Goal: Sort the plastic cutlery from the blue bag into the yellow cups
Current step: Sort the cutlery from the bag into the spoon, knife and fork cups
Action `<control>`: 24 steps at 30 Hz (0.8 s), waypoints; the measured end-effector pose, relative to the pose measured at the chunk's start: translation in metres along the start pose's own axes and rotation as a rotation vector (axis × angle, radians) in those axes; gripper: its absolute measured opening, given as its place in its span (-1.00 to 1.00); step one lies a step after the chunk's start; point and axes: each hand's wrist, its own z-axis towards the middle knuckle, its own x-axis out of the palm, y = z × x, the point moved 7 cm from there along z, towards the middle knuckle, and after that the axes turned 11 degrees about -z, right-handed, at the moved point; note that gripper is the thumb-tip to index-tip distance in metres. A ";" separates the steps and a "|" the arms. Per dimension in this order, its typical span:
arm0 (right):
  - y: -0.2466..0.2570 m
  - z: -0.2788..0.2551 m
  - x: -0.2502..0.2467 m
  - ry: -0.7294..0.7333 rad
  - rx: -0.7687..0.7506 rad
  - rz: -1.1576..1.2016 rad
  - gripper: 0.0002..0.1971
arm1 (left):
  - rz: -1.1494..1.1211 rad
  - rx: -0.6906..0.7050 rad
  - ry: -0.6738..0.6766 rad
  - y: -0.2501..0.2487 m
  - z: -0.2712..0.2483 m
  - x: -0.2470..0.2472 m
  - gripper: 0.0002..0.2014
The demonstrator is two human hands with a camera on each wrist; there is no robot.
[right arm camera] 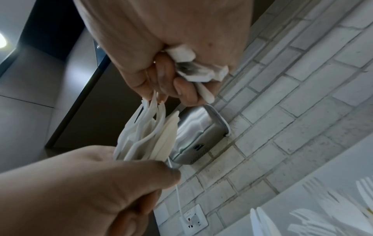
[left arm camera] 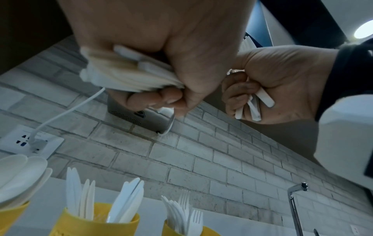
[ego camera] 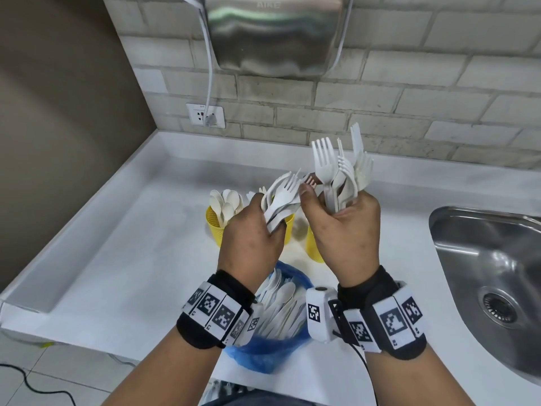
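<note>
Head view: both hands are raised over the counter point(ego camera: 117, 259), probably to gather forks before dropping them in one cup. The left hand point(ego camera: 251, 238) curls round a slanted bunch of forks point(ego camera: 281, 200); the right hand point(ego camera: 345, 230) grips a second bunch point(ego camera: 336, 174) upright, tines up. The blue bag point(ego camera: 263, 347) sits below the wrists, holding more cutlery; the yellow cups point(ego camera: 215, 227) stand behind.

Left wrist view: handle ends point(left arm camera: 129, 73) poke from the closed fist. Below stand the cups, sorted by kind: spoons, knives, forks.

Right wrist view: fingers point(right arm camera: 185, 92) clamp white, matte handles.
</note>
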 end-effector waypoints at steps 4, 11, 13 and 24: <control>0.006 -0.001 -0.002 0.030 -0.026 -0.004 -0.73 | 0.020 -0.021 0.004 -0.001 0.001 -0.004 -0.74; 0.013 0.000 0.001 0.013 -0.098 -0.044 -0.92 | 0.082 0.005 0.027 -0.004 -0.004 -0.002 -0.78; 0.017 -0.001 0.000 0.017 -0.122 -0.050 -0.91 | 0.077 0.004 0.029 -0.002 -0.004 -0.002 -0.80; 0.009 -0.002 -0.006 0.016 -0.006 0.101 -0.88 | 0.035 -0.005 0.033 0.002 -0.005 -0.007 -0.79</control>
